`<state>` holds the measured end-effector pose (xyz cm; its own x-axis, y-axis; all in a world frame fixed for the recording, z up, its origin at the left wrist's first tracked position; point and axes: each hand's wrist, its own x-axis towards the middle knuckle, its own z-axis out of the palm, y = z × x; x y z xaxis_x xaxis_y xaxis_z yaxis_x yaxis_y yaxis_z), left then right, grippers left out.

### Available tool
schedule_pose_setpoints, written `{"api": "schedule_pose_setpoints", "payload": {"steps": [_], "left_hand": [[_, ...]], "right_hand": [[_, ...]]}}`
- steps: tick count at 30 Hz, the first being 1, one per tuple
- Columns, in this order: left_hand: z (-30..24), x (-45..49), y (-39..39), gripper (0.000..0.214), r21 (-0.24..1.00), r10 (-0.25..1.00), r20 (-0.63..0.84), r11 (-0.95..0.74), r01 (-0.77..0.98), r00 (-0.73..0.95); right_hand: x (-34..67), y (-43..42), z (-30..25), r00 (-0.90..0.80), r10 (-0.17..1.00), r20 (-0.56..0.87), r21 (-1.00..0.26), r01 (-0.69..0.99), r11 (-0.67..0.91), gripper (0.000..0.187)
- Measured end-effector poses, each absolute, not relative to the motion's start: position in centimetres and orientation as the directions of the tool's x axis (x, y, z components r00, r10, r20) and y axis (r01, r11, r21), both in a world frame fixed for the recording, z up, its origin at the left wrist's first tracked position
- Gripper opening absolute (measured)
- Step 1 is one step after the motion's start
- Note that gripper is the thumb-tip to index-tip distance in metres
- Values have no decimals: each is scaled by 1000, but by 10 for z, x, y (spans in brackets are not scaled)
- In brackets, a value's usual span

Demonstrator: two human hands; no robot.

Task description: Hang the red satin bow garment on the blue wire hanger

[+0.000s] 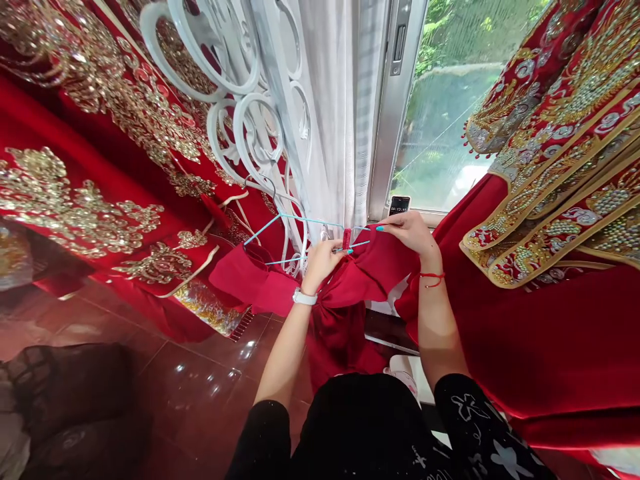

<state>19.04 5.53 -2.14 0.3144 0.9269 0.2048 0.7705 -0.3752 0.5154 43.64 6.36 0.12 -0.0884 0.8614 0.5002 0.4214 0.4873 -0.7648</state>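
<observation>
Partly, the blue hanger [300, 230] is hidden by red cloth [350, 287]; it is pinched by the left hand [323, 260] and right hand [407, 230].

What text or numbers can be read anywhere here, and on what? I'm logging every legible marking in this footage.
"00:12:5…" on the screen of the small dark phone on the window sill: a timer-like readout, last digit too small to tell.
White marks on the black sleeve: drawn shapes, no readable words.
White watch on the left wrist: face not visible.
No other text shows.
</observation>
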Motion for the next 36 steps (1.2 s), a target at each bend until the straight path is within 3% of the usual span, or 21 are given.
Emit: {"api": "schedule_pose_setpoints", "payload": {"steps": [4, 9, 14, 18, 23, 30, 36], "left_hand": [[-23, 191, 55, 25, 519, 934, 197, -358, 776, 298], [-27, 192, 55, 25, 521, 948, 227, -312, 794, 224], [-42, 192, 44, 27, 564, 797, 573, -554, 612, 194], [-58, 198, 27, 28, 571, 715, 692, -625, 531, 98], [-67, 204, 20, 20, 583, 716, 697, -602, 546, 45], [-69, 195, 32, 30, 815, 838, 545, -540, 208, 38], [-78, 191, 19, 30, 840, 855, 518, -511, 181, 7]], "right_hand": [[391, 68, 17, -103, 827, 552, -719, 444, 535, 15], [357, 59, 3, 49, 822, 568, -771, 380, 510, 16], [353, 55, -18, 158, 767, 622, -761, 352, 545, 17], [344, 43, -36, 280, 683, 674, -727, 413, 548, 19], [327, 16, -61, 371, 624, 687, -713, 507, 484, 33], [343, 8, -77, 225, 735, 639, -705, 553, 444, 47], [363, 6, -98, 219, 827, 518, -766, 548, 335, 58]]}}
